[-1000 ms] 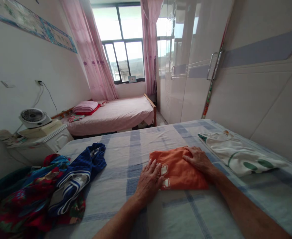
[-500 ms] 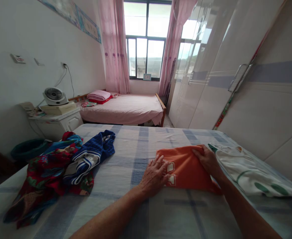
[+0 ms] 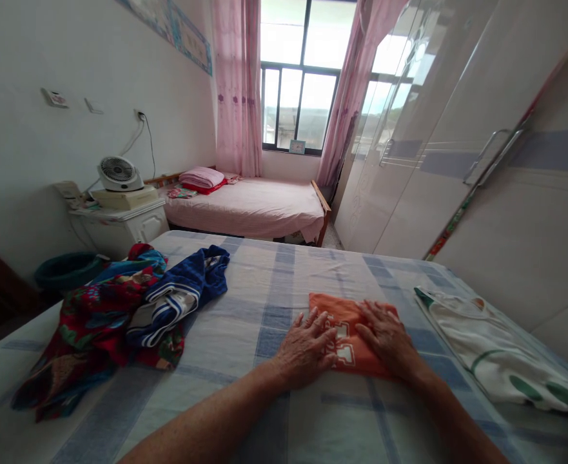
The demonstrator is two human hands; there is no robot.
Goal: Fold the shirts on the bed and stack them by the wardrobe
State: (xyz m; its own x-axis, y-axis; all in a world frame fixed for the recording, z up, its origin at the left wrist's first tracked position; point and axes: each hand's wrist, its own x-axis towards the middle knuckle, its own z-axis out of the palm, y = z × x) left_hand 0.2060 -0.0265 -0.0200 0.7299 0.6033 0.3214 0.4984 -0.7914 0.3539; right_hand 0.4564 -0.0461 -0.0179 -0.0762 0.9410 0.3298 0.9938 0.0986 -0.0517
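Note:
An orange shirt (image 3: 334, 306) with white lettering lies folded into a small flat bundle on the bed (image 3: 245, 309). My left hand (image 3: 305, 348) rests on its left side, fingers stretched out and a little apart. On its right side my right hand (image 3: 387, 338) presses flat, fingers spread, palm down. Parts of the shirt are hidden under both hands. To the right lies a white garment with green patches (image 3: 481, 341), laid flat and apart from my right hand.
Left on the bed lie a crumpled red flowered cloth (image 3: 90, 322) and a blue garment with white stripes (image 3: 182, 296). Beyond stand a pink-covered bed (image 3: 259, 203), a nightstand (image 3: 143, 222) with a fan (image 3: 119, 173), and a teal bin (image 3: 66, 270). A glossy wardrobe (image 3: 409, 200) runs along the right.
The orange shirt's right part has been folded over, making it narrower. My right hand has let go of its far edge and now lies flat on it. The view has shifted slightly.

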